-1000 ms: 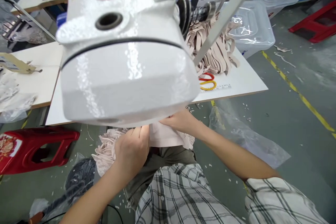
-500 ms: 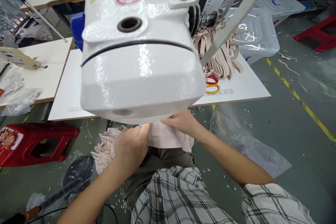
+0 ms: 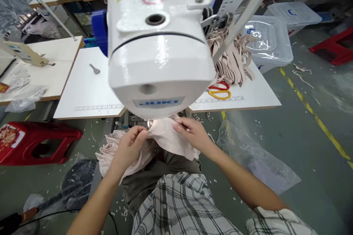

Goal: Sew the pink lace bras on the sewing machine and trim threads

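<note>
Gripping the beige cloth [image 3: 172,139] at its left edge, the left hand [image 3: 129,147] now shows thumb and forefinger pinched on it; 0.5 s earlier its fist hid the pinch. The cloth is at the front of the sewing machine head [image 3: 161,66], above the lap. Its lower edge, earlier near level, now slopes down rightward; long axis: upper left to lower right. The right hand [image 3: 193,134] clamps the upper right edge between thumb and fingers.
</note>
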Motion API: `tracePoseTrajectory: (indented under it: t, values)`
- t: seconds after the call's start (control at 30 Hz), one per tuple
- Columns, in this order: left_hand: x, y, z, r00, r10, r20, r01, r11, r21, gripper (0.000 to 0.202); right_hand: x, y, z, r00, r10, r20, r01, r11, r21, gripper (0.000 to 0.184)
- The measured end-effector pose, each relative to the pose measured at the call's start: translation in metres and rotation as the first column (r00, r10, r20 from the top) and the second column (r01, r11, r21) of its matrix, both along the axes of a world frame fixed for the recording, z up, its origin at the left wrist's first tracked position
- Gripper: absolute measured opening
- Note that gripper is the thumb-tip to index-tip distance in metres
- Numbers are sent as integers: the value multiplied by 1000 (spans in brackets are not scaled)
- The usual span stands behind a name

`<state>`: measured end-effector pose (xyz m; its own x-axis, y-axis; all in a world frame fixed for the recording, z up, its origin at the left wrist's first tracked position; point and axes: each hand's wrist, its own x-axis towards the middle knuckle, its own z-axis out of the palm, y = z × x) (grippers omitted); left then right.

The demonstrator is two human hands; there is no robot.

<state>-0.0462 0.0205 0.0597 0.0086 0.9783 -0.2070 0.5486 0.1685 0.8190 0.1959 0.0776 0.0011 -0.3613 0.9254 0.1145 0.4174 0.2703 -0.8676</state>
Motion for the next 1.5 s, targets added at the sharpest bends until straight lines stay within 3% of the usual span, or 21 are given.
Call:
tracePoseTrajectory:
  t: [0.1, 0.17, 0.27, 0.37, 0.4, 0.47, 0.53, 0.6, 0.63, 0.7, 0.77, 0.8, 0.87, 0.93, 1.0, 1.07, 1.2, 1.3, 1.5]
  values:
    - [-5, -4, -7, 954, -243, 176, 267, 955, -129, 36, 8, -38, 10, 991, 135, 15, -135, 990, -32, 29]
    - [-3, -9, -13, 897, -279, 342, 341, 930, -136, 34, 7, -66, 19, 975, 211, -63, -217, 971, -101, 27]
    - [-5, -22, -18, 901, -144, 409, 213, 969, -127, 32, -8, -92, 24, 937, 252, -242, -310, 919, -244, 30]
    - [-22, -37, -9, 955, -44, 294, 72, 994, -84, 32, -45, -91, 13, 872, 289, -395, -433, 831, -349, 28]
    - [-30, -41, -4, 970, -37, 239, 54, 996, -66, 31, -61, -86, 6, 848, 292, -442, -468, 803, -369, 36]
    - [-44, -45, 5, 992, -55, 115, 60, 997, -43, 31, -92, -73, -7, 805, 187, -563, -491, 742, -455, 51]
    - [-54, -43, 7, 995, -102, 6, 102, 994, -44, 31, -115, -62, -19, 767, -10, -642, -468, 675, -570, 43]
    - [-59, -40, -2, 987, -149, -63, 146, 988, -53, 31, -125, -55, -31, 733, -195, -651, -416, 628, -657, 36]
    - [-59, -38, -10, 986, -135, -96, 132, 991, -38, 29, -125, -55, -36, 723, -262, -639, -368, 637, -677, 35]
    - [-54, -36, -30, 987, 18, -159, -12, 999, 40, 28, -118, -58, -47, 719, -347, -602, -233, 696, -679, 35]
    - [-43, -38, -53, 979, 182, -88, -177, 983, 52, 29, -109, -64, -59, 771, -349, -533, -71, 785, -616, 32]
    - [-37, -40, -63, 977, 211, -1, -211, 977, 1, 33, -104, -68, -65, 819, -314, -480, 4, 840, -542, 30]
    - [-22, -43, -81, 962, 185, 201, -159, 978, -138, 40, -94, -73, -76, 916, -210, -341, 102, 946, -309, 25]
    - [-8, -45, -90, 938, 160, 308, -104, 976, -191, 43, -84, -76, -83, 979, -73, -191, 67, 997, -40, 19]
    - [2, -44, -92, 930, 182, 319, -133, 976, -171, 39, -74, -76, -84, 994, 71, -81, -62, 992, 111, 17]
    - [8, -41, -87, 925, 217, 311, -183, 974, -133, 34, -64, -75, -78, 987, 148, -55, -140, 982, 126, 15]
    - [11, -41, -68, 948, 167, 270, -159, 986, -52, 30, -54, -70, -55, 998, 32, -58, -25, 993, 119, 18]
    - [13, -42, -56, 967, 98, 236, -90, 995, -42, 31, -55, -62, -42, 999, 28, 16, -30, 995, 96, 30]
    - [20, -39, -54, 978, 66, 196, -50, 995, -84, 30, -58, -57, -42, 990, -18, -142, 12, 999, -43, 16]
